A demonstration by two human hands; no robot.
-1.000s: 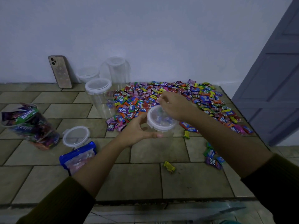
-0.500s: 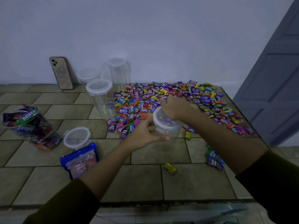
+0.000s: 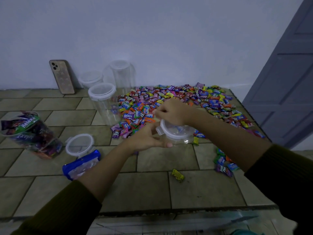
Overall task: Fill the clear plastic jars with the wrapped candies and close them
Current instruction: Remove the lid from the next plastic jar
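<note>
Clear jar [image 3: 183, 141] sits between both grips: left grip [image 3: 146, 138] holds its side, right grip [image 3: 173, 112] pinches its lid [image 3: 176, 132]

Single wide-angle view from your head: it looks forward and down across the tiled worktop [image 3: 203, 189] toward the wall [image 3: 152, 39], close above your forearms [image 3: 105, 167].

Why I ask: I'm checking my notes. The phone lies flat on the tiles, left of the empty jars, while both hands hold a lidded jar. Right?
Not quite: the head view shows the phone standing, leaning against the wall, not lying flat. It is left of the empty jars, and the left hand and right hand hold a lidded jar.
</note>
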